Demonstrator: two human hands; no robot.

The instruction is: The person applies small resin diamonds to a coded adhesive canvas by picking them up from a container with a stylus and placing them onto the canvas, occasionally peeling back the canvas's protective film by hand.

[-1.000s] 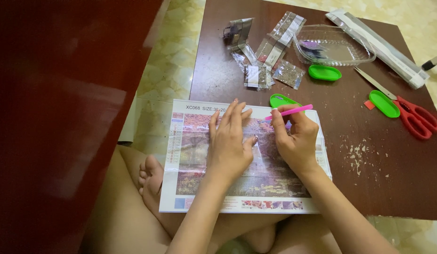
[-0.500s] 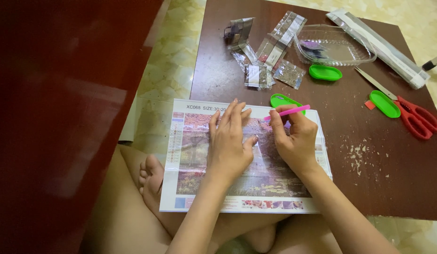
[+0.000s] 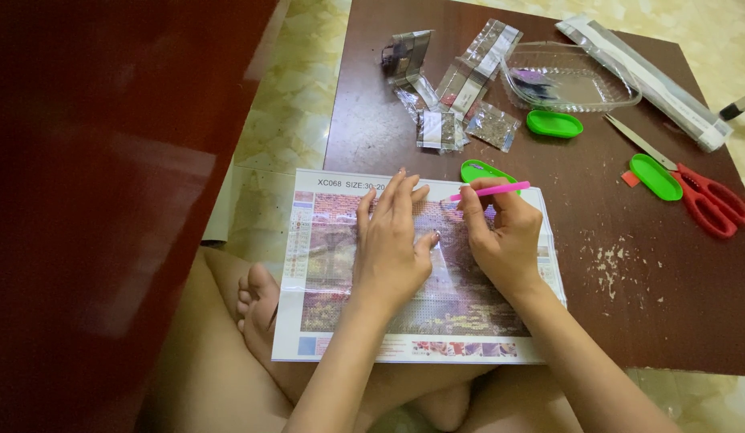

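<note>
Brown table (image 3: 629,265) bears colourful, half-beaded canvas (image 3: 340,265) under both hands.

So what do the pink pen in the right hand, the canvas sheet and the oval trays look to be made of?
The pink pen in the right hand looks like smooth moulded plastic, uniformly coloured. The canvas sheet seems printed fabric or paper under a glossy clear film, which glints by the left hand. The green oval trays look like shiny plastic.
</note>
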